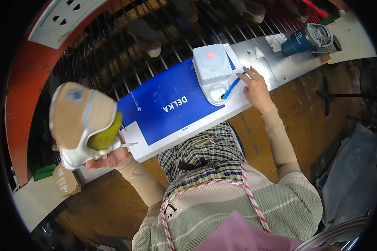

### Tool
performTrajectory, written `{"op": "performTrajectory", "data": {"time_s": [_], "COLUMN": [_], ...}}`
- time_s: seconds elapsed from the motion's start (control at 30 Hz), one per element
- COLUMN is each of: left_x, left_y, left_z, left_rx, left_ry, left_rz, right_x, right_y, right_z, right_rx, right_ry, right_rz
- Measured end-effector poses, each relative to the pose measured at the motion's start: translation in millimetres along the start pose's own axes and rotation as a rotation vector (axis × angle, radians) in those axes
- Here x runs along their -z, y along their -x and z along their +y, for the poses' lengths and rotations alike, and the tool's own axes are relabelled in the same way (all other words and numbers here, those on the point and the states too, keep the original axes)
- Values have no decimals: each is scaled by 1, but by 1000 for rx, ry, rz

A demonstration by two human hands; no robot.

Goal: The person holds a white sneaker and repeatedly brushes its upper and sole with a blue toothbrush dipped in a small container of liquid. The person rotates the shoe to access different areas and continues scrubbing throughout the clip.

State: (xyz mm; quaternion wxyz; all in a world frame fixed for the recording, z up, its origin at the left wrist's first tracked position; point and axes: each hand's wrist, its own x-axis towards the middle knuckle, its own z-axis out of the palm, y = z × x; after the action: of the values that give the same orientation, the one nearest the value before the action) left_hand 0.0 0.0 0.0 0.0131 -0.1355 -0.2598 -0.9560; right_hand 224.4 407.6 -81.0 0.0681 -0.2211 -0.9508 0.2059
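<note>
My left hand [113, 158], on the left, is closed under a shoe [83, 113] with a beige upper and white sole. A yellow-green form fills its opening. A thin pale pointed stick [131, 144] juts out beside that hand; whether the fingers hold it I cannot tell. On the right, my right hand [256, 90] pinches the upper end of a blue-handled brush [234, 86]. Its dark lower end rests at the small round well of a white plastic container [213, 69], which has a square lidded box part behind. The container stands on a blue and white cardboard sheet [163, 108].
Behind the sheet runs a rack of metal rods [109, 54] with several shoes. A blue tumbler [299, 42] stands at the far right on a metal ledge [276, 62]. A socket panel [65, 19] is at upper left, a small cardboard box [65, 180] at lower left.
</note>
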Motion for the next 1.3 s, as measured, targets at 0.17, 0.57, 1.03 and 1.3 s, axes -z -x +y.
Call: {"op": "performTrajectory", "data": {"time_s": [0.17,0.57,1.03,1.3], "left_x": [-31,-5,-12,-11], "left_y": [-2,-5,11,37], "left_z": [3,64,45,19], "left_rx": [366,47,16,-55], "left_ry": [609,223,-584,-960], "left_rz": [-438,-352,-86,-335], "right_x": [-7,13,3,14], "right_y": [16,58,44,48], "right_z": [5,-39,-53,-36], "right_rx": [310,144,124,-229], "right_ry": [34,131,137,-341], "right_rz": [269,227,305,24]}}
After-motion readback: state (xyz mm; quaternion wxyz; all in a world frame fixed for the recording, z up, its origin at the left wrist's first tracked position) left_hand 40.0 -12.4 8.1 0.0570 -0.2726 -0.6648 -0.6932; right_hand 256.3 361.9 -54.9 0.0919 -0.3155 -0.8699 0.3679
